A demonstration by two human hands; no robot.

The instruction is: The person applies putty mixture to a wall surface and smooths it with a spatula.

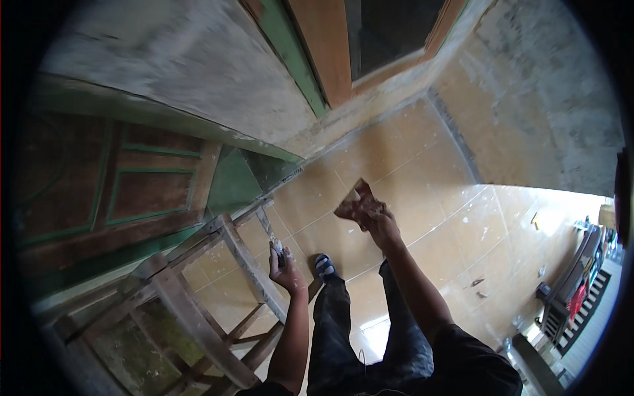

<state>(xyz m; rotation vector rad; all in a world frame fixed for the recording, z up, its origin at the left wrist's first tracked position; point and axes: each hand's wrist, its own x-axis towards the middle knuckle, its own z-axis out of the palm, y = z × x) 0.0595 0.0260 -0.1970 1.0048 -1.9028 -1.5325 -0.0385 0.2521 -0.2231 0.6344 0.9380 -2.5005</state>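
My left hand (285, 269) is closed round a narrow tool smeared with white (277, 246), which looks like a putty knife. Pale smears cover its fingers, and it is beside the wooden trestle (241, 254) at my left. In front of me, my right hand (378, 220) grips a flat, angular brown piece (353, 203) with a pale patch on its top. Whether that piece is board or another material, I cannot tell. Both hands are apart, above the tiled floor.
Tan floor tiles (422, 191) carry white specks and scraps. A bare plaster wall (178, 59) adjoins a wooden window frame (323, 53). Brown door panels with green trim (152, 195) stand at the left. Dark furniture with red cloth (576, 300) is at the far right.
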